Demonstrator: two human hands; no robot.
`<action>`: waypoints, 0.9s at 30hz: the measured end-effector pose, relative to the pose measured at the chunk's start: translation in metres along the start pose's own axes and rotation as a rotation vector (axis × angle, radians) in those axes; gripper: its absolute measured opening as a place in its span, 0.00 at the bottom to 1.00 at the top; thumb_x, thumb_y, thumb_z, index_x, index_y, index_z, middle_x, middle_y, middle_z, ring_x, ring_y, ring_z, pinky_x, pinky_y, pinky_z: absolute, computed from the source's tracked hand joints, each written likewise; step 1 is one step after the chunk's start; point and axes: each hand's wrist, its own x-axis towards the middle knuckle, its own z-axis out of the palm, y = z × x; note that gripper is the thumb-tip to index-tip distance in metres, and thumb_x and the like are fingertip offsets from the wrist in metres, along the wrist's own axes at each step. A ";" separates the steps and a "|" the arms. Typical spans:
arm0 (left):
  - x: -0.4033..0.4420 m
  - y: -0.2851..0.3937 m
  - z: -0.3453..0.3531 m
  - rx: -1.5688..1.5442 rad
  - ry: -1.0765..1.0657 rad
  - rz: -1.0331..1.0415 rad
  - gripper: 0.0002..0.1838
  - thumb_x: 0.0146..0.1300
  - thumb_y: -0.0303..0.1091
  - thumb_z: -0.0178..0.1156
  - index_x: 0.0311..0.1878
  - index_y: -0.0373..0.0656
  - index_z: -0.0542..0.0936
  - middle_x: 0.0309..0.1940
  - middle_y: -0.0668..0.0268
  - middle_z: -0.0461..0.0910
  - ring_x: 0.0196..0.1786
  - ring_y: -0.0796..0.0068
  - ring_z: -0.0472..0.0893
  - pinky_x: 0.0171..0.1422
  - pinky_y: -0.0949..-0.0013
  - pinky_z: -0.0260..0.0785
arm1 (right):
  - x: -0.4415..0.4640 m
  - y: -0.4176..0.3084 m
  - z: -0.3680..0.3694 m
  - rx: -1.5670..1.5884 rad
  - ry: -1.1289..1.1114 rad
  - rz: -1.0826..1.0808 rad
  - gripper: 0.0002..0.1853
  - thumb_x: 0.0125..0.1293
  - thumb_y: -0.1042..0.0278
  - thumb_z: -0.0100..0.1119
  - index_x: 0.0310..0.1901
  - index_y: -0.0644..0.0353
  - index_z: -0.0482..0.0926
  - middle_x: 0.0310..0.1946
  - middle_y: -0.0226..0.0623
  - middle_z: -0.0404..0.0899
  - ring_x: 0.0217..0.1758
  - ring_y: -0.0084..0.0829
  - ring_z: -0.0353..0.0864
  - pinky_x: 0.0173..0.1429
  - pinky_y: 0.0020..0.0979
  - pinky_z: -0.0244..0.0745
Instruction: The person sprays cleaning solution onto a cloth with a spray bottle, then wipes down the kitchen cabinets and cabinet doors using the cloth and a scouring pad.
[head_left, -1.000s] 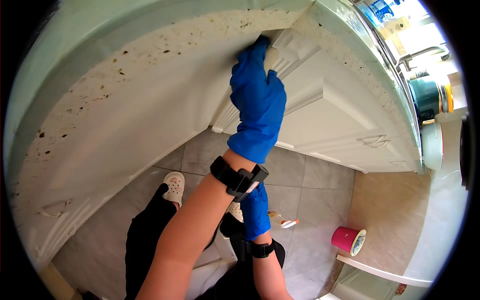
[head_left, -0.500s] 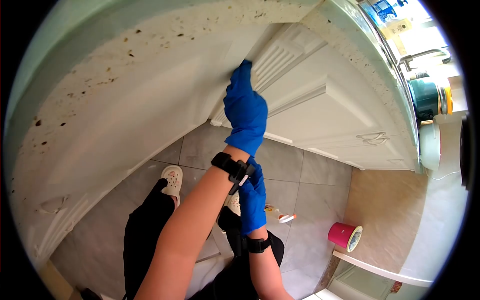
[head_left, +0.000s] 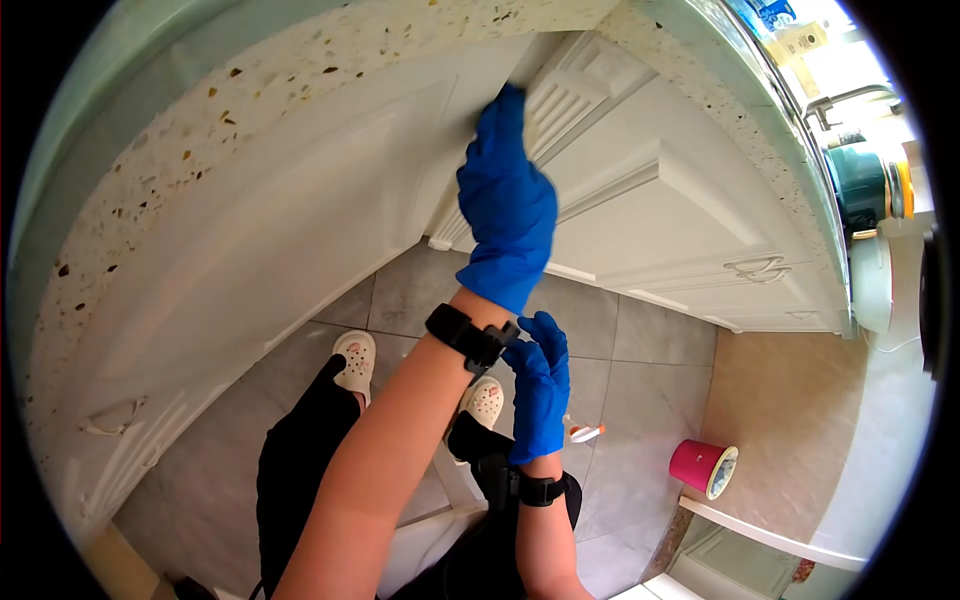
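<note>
My left hand (head_left: 507,205), in a blue rubber glove, reaches into the inner corner where the white cabinet panel (head_left: 330,210) meets the fluted white trim (head_left: 568,105). Its fingers are pressed together against the corner. A pale edge shows beside them, but what they hold is too hidden to make out. My right hand (head_left: 540,388), also gloved in blue, hangs lower and nearer my body, just beside the left wrist. Its fingers are apart and nothing shows in it.
A speckled countertop (head_left: 190,130) curves above the panel. Cabinet doors with handles (head_left: 757,268) run right. A spray bottle (head_left: 585,432) and pink bin (head_left: 702,467) are on the right. My feet in pale clogs (head_left: 355,362) stand on grey tiles. A teal container (head_left: 858,185) sits near the faucet.
My left hand slid down along the corner, then back up part of the way. My right hand has come out from below the left wrist, and its fingers have spread.
</note>
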 end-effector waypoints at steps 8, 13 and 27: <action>-0.049 -0.058 0.015 0.190 -0.175 -0.279 0.33 0.47 0.18 0.45 0.61 0.43 0.56 0.56 0.53 0.61 0.53 0.56 0.67 0.54 0.61 0.61 | -0.005 0.022 0.006 -0.026 0.031 -0.003 0.19 0.62 0.71 0.41 0.56 0.62 0.59 0.50 0.41 0.65 0.47 0.31 0.72 0.49 0.28 0.67; -0.088 -0.133 0.038 0.010 -0.188 -0.391 0.31 0.48 0.18 0.44 0.60 0.41 0.56 0.58 0.53 0.59 0.57 0.54 0.63 0.60 0.63 0.57 | 0.000 0.023 0.010 0.015 0.090 0.066 0.19 0.62 0.72 0.42 0.55 0.61 0.60 0.49 0.41 0.66 0.46 0.31 0.72 0.50 0.28 0.66; -0.174 -0.308 0.060 -0.493 -0.336 -0.880 0.18 0.52 0.22 0.49 0.49 0.39 0.64 0.39 0.64 0.66 0.44 0.71 0.67 0.49 0.72 0.61 | 0.133 0.166 -0.031 0.439 0.360 0.110 0.19 0.60 0.68 0.46 0.53 0.63 0.62 0.46 0.41 0.68 0.45 0.36 0.73 0.48 0.28 0.66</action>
